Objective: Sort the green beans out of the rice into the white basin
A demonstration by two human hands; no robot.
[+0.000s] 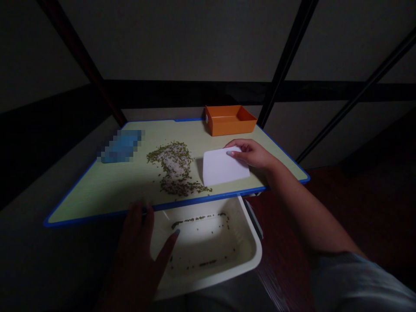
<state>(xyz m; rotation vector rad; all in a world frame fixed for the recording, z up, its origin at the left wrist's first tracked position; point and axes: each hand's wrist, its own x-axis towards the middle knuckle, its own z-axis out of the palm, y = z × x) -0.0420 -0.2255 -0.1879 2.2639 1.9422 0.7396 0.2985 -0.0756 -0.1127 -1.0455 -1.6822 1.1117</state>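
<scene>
My right hand rests on a white flat scraper card lying on the pale table top with a blue rim. Left of the card lies a scattered heap of small green and white grains, reaching down to the table's front edge. Below that edge my left hand grips the near left rim of a white plastic basin. Several grains lie in the basin's bottom.
An empty orange box stands at the table's far right corner. A blue object, blurred out, lies at the far left. Dark diagonal poles and a dim wall stand behind the table.
</scene>
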